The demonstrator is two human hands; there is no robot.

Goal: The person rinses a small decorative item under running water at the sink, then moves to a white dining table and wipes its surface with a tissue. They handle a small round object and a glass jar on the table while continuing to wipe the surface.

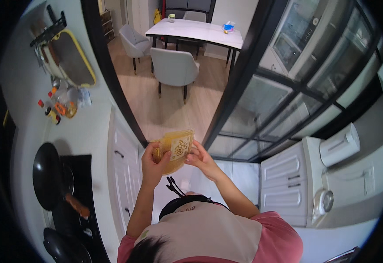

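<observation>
Both of my hands hold a stack of thin, gold-coloured patterned mats (173, 151) in front of my body, above the floor of the kitchen doorway. The top piece has a pale panel with a gold rose design. My left hand (154, 161) grips the stack's left side, its thumb lying on the face near the panel. On the right edge, my right hand (203, 159) holds the mats between thumb and fingers. What the mats are made of, I cannot tell.
At left, a black wok (48, 176) with a wooden handle sits by the cooktop (76, 184), with bottles (67, 108) farther back. A black-framed glass door (260, 98) stands right of the doorway. Beyond are a grey chair (174, 67) and a white table (194, 31). White cabinets (283, 184) line the right.
</observation>
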